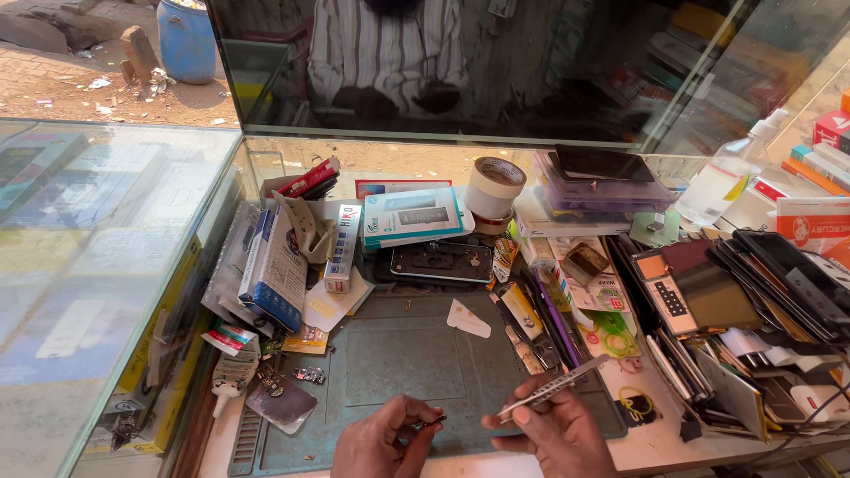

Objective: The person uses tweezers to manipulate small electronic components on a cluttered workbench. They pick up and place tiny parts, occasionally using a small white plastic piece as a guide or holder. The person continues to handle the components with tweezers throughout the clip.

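Note:
My left hand (382, 440) sits at the bottom edge over the grey-green work mat (403, 354), pinching a tiny dark part (432, 421) between thumb and fingertips. My right hand (553, 431) is beside it, gripping metal tweezers (551, 387) whose body points up and to the right. The tweezer tip and the small part are a few centimetres apart. An opened phone body (441, 262) lies at the far side of the mat, and a white pick-shaped piece (467, 319) rests on the mat.
Boxed screen protectors (413, 215), a tape roll (494, 186), stacked phone screens (779, 279), small boxes (274, 265) and tools (540, 323) crowd the counter. Glass display panels rise at left (97, 265) and in front. A seated person in a striped shirt (385, 44) shows behind the front glass.

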